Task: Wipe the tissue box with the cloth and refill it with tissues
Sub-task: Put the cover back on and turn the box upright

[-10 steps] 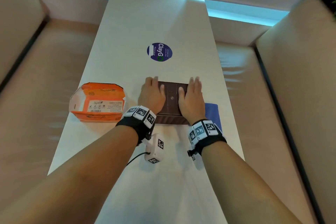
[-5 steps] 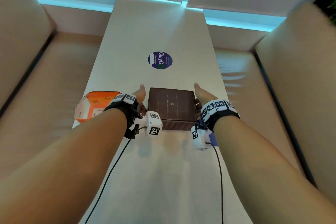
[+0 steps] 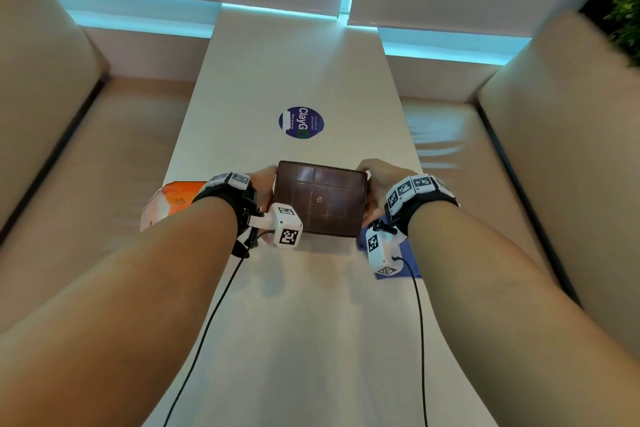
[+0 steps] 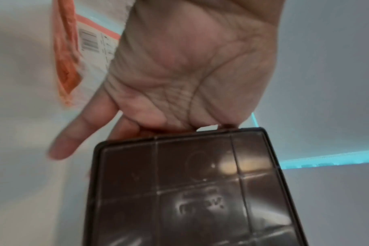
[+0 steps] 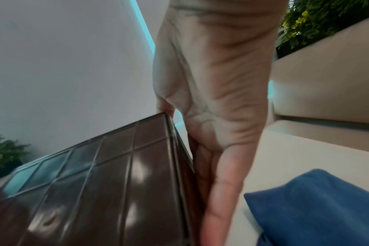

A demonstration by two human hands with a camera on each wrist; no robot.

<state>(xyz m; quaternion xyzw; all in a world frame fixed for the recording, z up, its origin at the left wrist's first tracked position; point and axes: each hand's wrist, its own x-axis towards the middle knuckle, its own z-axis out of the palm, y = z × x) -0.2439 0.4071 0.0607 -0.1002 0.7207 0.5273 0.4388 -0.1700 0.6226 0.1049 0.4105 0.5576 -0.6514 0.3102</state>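
A dark brown tissue box (image 3: 320, 199) hangs above the white table (image 3: 294, 322), a ribbed panel with a small centre hole facing up. My left hand (image 3: 265, 184) grips its left end and my right hand (image 3: 375, 180) grips its right end. In the left wrist view the palm (image 4: 179, 66) meets the box (image 4: 190, 191), the little finger sticks out and the other fingers are hidden behind it. In the right wrist view the hand (image 5: 213, 99) lies along the box's side (image 5: 95, 191). The blue cloth (image 3: 408, 253) lies on the table under my right wrist. The orange tissue pack (image 3: 176, 198) lies to the left.
A round blue sticker (image 3: 301, 122) sits on the table beyond the box. Beige benches run along the left (image 3: 104, 167) and the right (image 3: 467, 149) of the narrow table. A green plant (image 3: 627, 4) stands at the far right. Cables hang from both wrist cameras.
One second ago both hands lay flat on top of the box on the table. They moved to its two ends, and the box has risen off the table.
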